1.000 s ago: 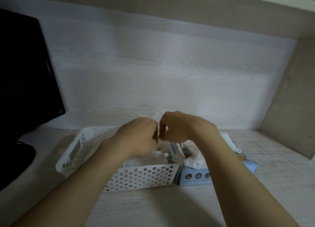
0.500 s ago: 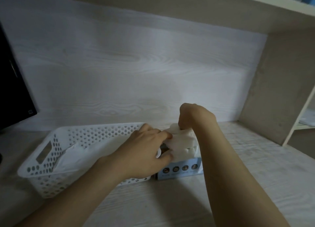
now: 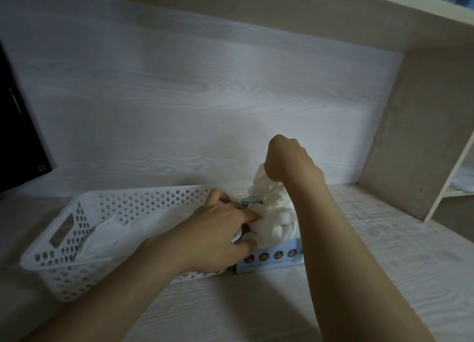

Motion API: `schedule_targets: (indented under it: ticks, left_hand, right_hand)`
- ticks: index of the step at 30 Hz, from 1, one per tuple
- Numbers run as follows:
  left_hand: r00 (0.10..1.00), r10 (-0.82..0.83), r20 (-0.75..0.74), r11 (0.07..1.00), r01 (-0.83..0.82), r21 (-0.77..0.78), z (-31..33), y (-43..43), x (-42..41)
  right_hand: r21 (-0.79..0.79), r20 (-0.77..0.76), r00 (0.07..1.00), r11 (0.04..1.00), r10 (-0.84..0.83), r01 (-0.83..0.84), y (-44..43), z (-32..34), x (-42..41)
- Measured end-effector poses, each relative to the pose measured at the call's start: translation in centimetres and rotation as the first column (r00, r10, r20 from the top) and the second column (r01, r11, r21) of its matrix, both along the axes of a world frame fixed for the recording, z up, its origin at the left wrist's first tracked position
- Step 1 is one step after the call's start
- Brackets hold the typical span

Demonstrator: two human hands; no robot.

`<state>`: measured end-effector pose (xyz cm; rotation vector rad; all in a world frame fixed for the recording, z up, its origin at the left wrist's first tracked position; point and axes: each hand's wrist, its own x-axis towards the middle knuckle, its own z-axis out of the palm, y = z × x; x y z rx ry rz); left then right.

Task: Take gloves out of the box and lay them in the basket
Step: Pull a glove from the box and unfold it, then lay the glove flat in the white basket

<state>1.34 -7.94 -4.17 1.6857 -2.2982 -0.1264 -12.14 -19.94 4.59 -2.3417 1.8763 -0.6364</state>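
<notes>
Dim, bluish, flat light. Brightest on back panel point(image 3: 179, 98) mid-frame, dimmer at edges. Soft shadows on desk point(image 3: 384, 264) under forearms point(image 3: 346, 264); faint one left of right hand point(image 3: 287, 159). Wide-angle bow in shelf point(image 3: 359, 21) edges. Overall soft, grainy.

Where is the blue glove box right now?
Head view, right of centre: the box stands on the desk beside the basket's right end, under the gloves.

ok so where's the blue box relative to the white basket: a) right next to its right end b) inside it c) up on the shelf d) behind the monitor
a: the blue box stands on the desk beside the right end of the white basket, outside it.
</notes>
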Motion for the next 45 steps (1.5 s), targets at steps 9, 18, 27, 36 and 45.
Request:
schedule_targets:
  ticks: [9, 18, 27, 36, 45]
  left_hand:
    - [0.984, 0.054, -0.170, 0.995, -0.038, 0.095, 1.1, 0.4, -0.1]
    - [0.565, 0.151, -0.811, 0.932, -0.355, -0.074, 3.7, -0.7, 2.2]
    - [0.405, 0.159, -0.900, 0.935, -0.354, 0.006, 4.3, -0.8, 3.9]
    - [0.342, 0.148, -0.928, 0.867, -0.496, -0.045, 3.8, -0.7, 6.5]
    - [0.407, 0.216, -0.888, 0.922, -0.384, 0.048, 5.0, -0.7, 6.8]
  right_hand:
    - [-0.191, 0.238, 0.950, 0.969, 0.203, -0.159, -0.6, 0.9, 1.1]
    - [-0.434, 0.517, 0.656, 0.829, 0.550, -0.353, 1.8, 2.0, 3.2]
    - [-0.281, 0.806, 0.413, 0.888, 0.423, -0.363, 1.8, 0.3, 5.9]
    - [-0.224, 0.577, 0.758, 0.951, 0.304, -0.211, 1.4, -0.4, 5.1]
    - [-0.013, 0.203, 0.957, 0.978, 0.207, -0.209, 1.9, -1.0, 5.6]
